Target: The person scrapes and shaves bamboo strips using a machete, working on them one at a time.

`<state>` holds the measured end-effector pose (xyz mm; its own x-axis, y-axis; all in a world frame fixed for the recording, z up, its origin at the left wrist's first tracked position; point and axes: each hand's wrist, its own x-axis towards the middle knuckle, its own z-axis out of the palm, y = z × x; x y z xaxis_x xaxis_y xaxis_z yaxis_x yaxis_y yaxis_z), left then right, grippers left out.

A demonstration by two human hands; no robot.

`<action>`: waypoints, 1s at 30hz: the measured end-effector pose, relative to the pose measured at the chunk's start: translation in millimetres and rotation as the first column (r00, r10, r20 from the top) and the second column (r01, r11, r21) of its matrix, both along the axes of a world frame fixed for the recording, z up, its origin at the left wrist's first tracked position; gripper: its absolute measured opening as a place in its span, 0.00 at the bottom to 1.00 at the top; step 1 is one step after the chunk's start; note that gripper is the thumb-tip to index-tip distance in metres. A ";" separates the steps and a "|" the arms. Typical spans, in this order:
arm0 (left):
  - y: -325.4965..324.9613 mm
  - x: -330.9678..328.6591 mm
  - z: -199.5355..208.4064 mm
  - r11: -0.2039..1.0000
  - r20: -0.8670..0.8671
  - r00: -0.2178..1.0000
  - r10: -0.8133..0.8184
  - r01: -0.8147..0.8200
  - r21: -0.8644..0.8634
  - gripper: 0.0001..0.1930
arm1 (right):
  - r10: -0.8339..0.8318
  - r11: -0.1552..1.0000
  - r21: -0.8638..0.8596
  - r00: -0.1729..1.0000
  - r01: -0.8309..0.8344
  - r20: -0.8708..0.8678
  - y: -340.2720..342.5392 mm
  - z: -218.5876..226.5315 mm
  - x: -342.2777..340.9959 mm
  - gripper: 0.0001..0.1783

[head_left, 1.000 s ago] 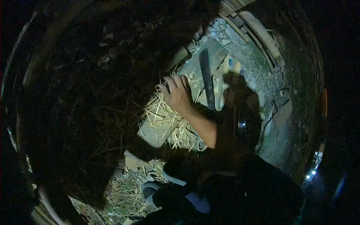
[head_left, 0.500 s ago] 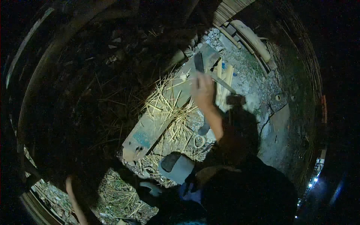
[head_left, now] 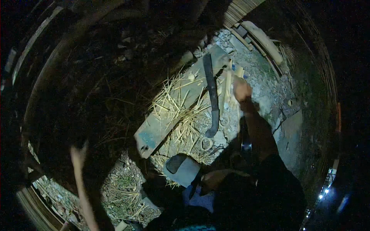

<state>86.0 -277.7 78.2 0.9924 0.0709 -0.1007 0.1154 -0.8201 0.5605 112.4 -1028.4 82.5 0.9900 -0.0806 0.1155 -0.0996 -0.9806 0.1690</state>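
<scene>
Right of the machete [head_left: 213,92], the right hand [head_left: 242,91] curls beside pale wooden strips [head_left: 228,85], its hold unclear; the left hand [head_left: 78,155] is too dim to judge.

Your right hand [head_left: 243,90] is bare and rounded in outline; its separate fingers are hard to make out. The right forearm [head_left: 260,127] behind it is in shadow, so the sleeve's edge cannot be located. Further back from this hand, your upper garment [head_left: 279,181] reads as black, with folds lost in darkness. Your left hand [head_left: 79,154] and slender left forearm [head_left: 84,192] are bare. Between both hands, nearer your body, one grey shoe [head_left: 185,175] carries a dark patch at its far end. Blue-violet cloth [head_left: 198,198] adjoins the shoe.
</scene>
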 end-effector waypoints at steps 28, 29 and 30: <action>-271.1 -52.7 113.5 0.372 -0.207 0.793 0.573 -0.476 -0.797 0.10 | -0.293 0.835 0.445 0.946 0.325 -0.140 157.9 6.6 -122.5 0.30; -268.9 -53.0 109.6 0.341 -0.185 0.790 0.585 -0.446 -0.827 0.11 | -0.328 0.771 0.489 0.913 0.408 -0.244 159.1 3.1 -121.4 0.32; -269.7 -54.0 108.6 0.392 -0.193 0.753 0.629 -0.521 -0.759 0.11 | -0.352 0.700 0.519 0.869 0.491 -0.348 159.3 -0.5 -120.5 0.34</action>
<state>32.0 -547.5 186.8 0.7513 0.5839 -0.3075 0.2888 0.1281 0.9488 -8.0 -869.1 82.0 0.8279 -0.4765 -0.2959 -0.5576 -0.7561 -0.3426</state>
